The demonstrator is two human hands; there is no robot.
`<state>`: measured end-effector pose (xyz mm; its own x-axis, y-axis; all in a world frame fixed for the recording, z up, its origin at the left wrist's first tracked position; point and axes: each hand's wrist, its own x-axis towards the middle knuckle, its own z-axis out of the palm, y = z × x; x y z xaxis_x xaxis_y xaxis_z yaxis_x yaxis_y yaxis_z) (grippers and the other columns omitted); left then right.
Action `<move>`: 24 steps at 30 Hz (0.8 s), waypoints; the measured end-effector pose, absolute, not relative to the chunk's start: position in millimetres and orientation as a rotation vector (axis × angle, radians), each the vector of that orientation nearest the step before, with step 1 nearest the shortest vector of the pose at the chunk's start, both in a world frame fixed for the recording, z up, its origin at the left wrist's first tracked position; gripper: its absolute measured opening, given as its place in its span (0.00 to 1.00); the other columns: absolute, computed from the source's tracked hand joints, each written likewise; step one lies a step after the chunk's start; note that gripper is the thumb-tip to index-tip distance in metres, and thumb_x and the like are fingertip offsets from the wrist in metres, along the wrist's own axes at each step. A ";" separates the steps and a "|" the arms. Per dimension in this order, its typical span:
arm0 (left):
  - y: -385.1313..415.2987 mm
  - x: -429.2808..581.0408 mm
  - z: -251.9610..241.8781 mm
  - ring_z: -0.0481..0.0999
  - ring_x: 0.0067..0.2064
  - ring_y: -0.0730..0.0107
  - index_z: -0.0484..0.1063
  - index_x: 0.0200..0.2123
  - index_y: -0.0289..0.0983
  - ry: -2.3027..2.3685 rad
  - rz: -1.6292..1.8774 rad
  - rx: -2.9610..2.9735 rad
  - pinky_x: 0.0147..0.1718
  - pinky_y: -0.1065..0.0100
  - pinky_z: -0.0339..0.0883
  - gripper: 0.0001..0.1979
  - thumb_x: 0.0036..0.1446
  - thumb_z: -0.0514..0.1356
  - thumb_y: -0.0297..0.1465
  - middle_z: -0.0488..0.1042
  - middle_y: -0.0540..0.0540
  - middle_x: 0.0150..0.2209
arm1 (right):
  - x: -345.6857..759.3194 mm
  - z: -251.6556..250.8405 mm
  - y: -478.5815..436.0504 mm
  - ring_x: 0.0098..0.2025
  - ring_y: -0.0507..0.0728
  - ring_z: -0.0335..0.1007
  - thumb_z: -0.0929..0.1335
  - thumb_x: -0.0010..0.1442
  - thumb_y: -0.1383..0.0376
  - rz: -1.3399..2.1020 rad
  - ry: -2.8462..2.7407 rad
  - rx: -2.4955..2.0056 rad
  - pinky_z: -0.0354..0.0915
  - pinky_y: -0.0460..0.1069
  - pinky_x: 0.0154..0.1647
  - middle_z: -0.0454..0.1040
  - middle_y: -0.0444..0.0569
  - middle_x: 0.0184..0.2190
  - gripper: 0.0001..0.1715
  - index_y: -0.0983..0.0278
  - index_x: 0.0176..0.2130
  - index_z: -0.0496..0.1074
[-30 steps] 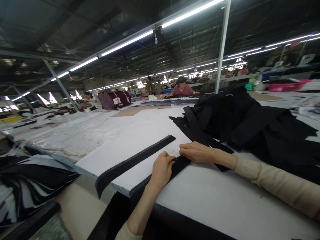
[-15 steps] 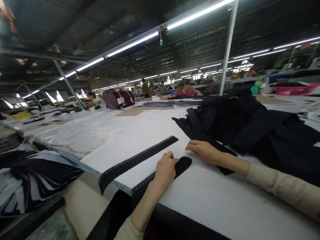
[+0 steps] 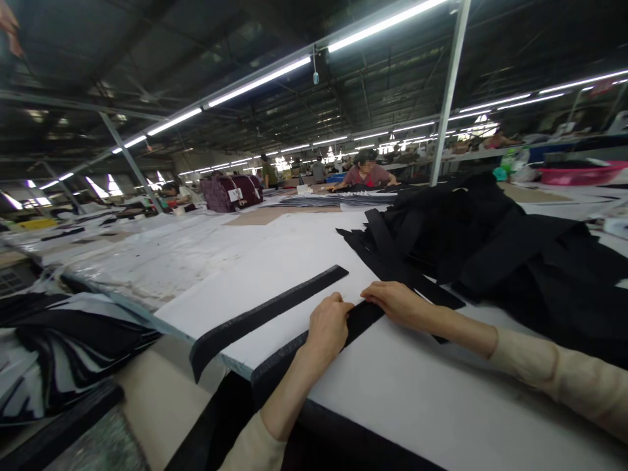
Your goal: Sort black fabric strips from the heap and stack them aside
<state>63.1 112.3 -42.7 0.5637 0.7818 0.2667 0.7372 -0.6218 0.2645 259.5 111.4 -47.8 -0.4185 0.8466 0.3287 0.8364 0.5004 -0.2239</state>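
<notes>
Head view: near black strip (image 3: 363,320), just before the fabric pile (image 3: 490,242), is pressed flat under the curled left hand (image 3: 328,327). The right hand (image 3: 400,302), lifted clear half a second ago, is again laid on its end.

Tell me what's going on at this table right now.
A person is working a black fabric strip on a white table. The left hand is curled over the strip, though the grip is not clear. The right hand lies flat on its far end. The strip's near end hangs over the table edge. A second strip lies alongside, apart from it, and a pile of black fabric sits to the right. Another person works at the far end.
</notes>
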 end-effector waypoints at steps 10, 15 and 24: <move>96.7 5.4 -56.4 0.68 0.37 0.70 0.75 0.42 0.42 1.217 0.698 2.723 0.34 0.71 0.62 0.18 0.59 0.48 0.22 0.70 0.49 0.34 | 258.6 -45.5 99.1 0.43 0.54 0.68 0.56 0.56 0.78 0.057 -2.479 -1.330 0.63 0.47 0.46 0.70 0.49 0.44 0.25 0.62 0.47 0.71; 92.5 8.4 -53.8 0.67 0.37 0.68 0.75 0.39 0.41 1.223 0.622 2.887 0.30 0.70 0.61 0.19 0.58 0.47 0.19 0.69 0.48 0.33 | 240.9 -30.3 91.4 0.42 0.55 0.67 0.56 0.51 0.81 -0.035 -2.681 -1.470 0.64 0.48 0.43 0.67 0.51 0.43 0.36 0.57 0.53 0.67; 78.6 -29.8 -44.1 0.70 0.36 0.70 0.72 0.44 0.41 1.274 0.646 2.581 0.33 0.70 0.63 0.14 0.58 0.52 0.25 0.70 0.49 0.34 | 211.9 -28.0 82.3 0.36 0.58 0.66 0.57 0.51 0.82 -0.296 -2.915 -1.557 0.63 0.49 0.35 0.65 0.54 0.37 0.45 0.47 0.61 0.52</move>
